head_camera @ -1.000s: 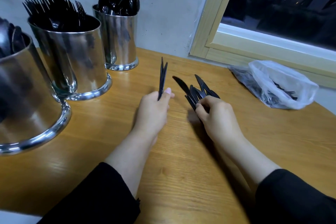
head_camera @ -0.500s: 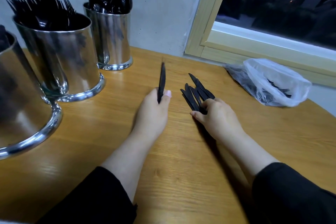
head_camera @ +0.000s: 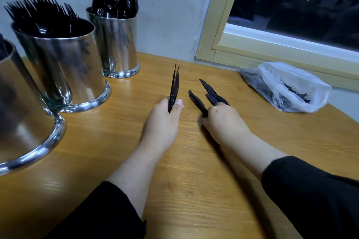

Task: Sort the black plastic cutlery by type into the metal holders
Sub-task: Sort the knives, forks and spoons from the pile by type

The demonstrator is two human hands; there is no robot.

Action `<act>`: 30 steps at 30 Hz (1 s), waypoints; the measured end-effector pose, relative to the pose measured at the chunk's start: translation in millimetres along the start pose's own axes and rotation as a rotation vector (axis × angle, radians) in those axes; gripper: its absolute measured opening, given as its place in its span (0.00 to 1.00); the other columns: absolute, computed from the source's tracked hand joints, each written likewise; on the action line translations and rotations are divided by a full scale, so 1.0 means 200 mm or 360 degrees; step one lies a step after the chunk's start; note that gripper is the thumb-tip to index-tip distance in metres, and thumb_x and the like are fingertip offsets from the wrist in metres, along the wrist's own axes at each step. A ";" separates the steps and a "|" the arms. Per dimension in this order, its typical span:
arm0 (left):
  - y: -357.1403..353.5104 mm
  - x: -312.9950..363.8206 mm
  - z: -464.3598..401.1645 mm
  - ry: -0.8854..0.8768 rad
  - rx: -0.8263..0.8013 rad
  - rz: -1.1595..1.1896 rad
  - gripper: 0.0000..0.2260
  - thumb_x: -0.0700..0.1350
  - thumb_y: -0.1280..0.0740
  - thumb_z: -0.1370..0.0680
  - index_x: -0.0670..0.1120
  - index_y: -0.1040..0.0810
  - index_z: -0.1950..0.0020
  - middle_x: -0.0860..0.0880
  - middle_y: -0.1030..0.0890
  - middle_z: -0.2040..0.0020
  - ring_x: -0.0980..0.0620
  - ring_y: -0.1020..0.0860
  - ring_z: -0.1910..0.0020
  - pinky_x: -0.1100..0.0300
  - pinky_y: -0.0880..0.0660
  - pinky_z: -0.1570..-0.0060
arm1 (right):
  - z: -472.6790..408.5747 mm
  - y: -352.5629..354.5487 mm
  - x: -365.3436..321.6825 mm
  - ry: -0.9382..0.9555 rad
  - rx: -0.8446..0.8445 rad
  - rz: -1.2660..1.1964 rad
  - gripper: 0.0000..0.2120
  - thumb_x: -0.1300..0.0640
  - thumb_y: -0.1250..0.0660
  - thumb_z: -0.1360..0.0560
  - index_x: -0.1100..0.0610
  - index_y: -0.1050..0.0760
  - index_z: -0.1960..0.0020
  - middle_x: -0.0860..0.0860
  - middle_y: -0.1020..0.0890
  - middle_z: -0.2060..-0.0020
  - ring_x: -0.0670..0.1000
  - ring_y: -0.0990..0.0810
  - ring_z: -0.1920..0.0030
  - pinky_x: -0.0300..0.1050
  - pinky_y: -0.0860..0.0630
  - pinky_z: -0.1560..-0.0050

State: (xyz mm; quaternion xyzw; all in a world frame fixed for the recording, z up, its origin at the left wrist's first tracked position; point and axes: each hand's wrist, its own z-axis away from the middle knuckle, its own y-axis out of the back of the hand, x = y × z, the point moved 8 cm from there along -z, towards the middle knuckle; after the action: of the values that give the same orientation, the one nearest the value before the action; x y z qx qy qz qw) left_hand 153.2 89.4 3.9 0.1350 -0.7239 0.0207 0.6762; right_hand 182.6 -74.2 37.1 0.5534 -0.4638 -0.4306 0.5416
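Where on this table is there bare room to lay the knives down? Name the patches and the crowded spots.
Bare wood lies between the spoon holder and the left hand, and between the right hand and the plastic bag. More lies near the table edge, around the sleeves. Crowded: the left side with the fork holder, and the loose knives at the right hand.

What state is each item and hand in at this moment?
left hand: grips upright knives
right hand: on loose knives lying on table
fork holder: full
spoon holder: full
plastic bag: open, cutlery inside
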 end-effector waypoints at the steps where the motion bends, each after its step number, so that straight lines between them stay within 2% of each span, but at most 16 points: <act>1: 0.00 0.00 0.00 0.0000 -0.0001 0.0006 0.11 0.54 0.38 0.15 0.52 0.20 0.52 0.54 0.24 0.65 0.50 0.27 0.66 0.54 0.29 0.60 | -0.01 0.00 0.00 0.0031 -0.0004 0.0035 0.10 0.51 0.36 0.19 0.57 0.20 0.47 0.53 0.21 0.54 0.53 0.20 0.55 0.49 0.19 0.51; 6: 0.00 -0.02 -0.01 0.0004 -0.0001 0.0014 0.12 0.56 0.38 0.16 0.53 0.20 0.52 0.54 0.24 0.66 0.49 0.27 0.67 0.52 0.28 0.60 | -0.04 0.00 0.02 0.0024 0.0015 0.0074 0.06 0.57 0.37 0.19 0.58 0.23 0.50 0.53 0.21 0.56 0.53 0.21 0.57 0.47 0.23 0.57; 10: 0.00 -0.03 0.00 0.0018 0.0000 0.0068 0.12 0.58 0.38 0.18 0.56 0.19 0.53 0.54 0.24 0.67 0.49 0.28 0.68 0.50 0.28 0.62 | -0.04 0.01 0.07 -0.0109 0.0038 -0.0169 0.06 0.57 0.38 0.19 0.57 0.27 0.54 0.53 0.22 0.58 0.54 0.23 0.59 0.47 0.28 0.61; 15: 0.01 -0.02 0.00 0.0025 0.0039 0.0092 0.11 0.55 0.38 0.16 0.56 0.19 0.54 0.55 0.22 0.66 0.50 0.25 0.66 0.51 0.26 0.60 | -0.03 -0.02 0.07 -0.0105 0.0065 -0.0226 0.06 0.56 0.37 0.19 0.59 0.26 0.50 0.54 0.22 0.56 0.56 0.23 0.56 0.49 0.27 0.58; 18: 0.02 -0.03 0.00 0.0058 0.0080 0.0137 0.11 0.56 0.37 0.17 0.59 0.18 0.55 0.56 0.21 0.66 0.50 0.25 0.66 0.49 0.24 0.59 | -0.01 0.02 0.07 -0.0094 0.0193 -0.0293 0.06 0.56 0.40 0.17 0.59 0.27 0.46 0.55 0.21 0.56 0.57 0.22 0.57 0.53 0.24 0.56; 21: 0.04 -0.03 0.00 0.0096 0.0105 0.0273 0.12 0.61 0.34 0.21 0.56 0.17 0.53 0.58 0.24 0.69 0.51 0.26 0.67 0.51 0.26 0.59 | 0.04 0.12 0.05 -0.0107 0.0406 -0.0555 0.08 0.54 0.43 0.15 0.57 0.29 0.46 0.54 0.20 0.61 0.56 0.23 0.62 0.52 0.27 0.63; 23: 0.03 -0.03 0.00 0.0144 0.0085 0.0395 0.15 0.65 0.32 0.26 0.54 0.17 0.55 0.59 0.26 0.71 0.52 0.29 0.69 0.53 0.29 0.60 | 0.09 0.18 -0.03 -0.0006 0.0520 -0.0755 0.09 0.52 0.43 0.15 0.55 0.27 0.46 0.51 0.21 0.62 0.53 0.23 0.63 0.50 0.30 0.63; 25: 0.01 -0.02 0.01 0.0155 0.0044 0.0531 0.12 0.62 0.28 0.25 0.54 0.17 0.58 0.58 0.28 0.72 0.52 0.33 0.72 0.56 0.34 0.66 | 0.15 0.20 -0.18 0.0221 0.0565 -0.0860 0.09 0.54 0.41 0.16 0.54 0.24 0.44 0.50 0.20 0.58 0.51 0.23 0.58 0.47 0.29 0.58; 27: -0.01 -0.01 0.02 0.0170 0.0041 0.0656 0.11 0.55 0.27 0.21 0.50 0.20 0.57 0.54 0.27 0.71 0.53 0.34 0.73 0.60 0.37 0.72 | 0.19 0.16 -0.31 0.0435 0.0532 -0.0875 0.13 0.58 0.39 0.17 0.54 0.23 0.35 0.51 0.20 0.51 0.50 0.22 0.51 0.45 0.27 0.51; 30: 0.04 -0.04 0.01 0.0253 0.0196 0.0730 0.12 0.52 0.32 0.18 0.48 0.19 0.58 0.54 0.29 0.73 0.54 0.32 0.74 0.60 0.36 0.73 | 0.20 0.10 -0.36 0.0511 0.0502 -0.0809 0.18 0.58 0.38 0.17 0.56 0.28 0.28 0.52 0.22 0.51 0.51 0.24 0.52 0.46 0.26 0.51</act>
State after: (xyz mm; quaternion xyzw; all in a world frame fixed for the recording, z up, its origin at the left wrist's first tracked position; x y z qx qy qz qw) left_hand 150.1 97.6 -2.9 0.0061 -0.6776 0.2282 0.6991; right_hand 128.4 -11.5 54.4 0.7891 -0.2806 -0.3820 0.3908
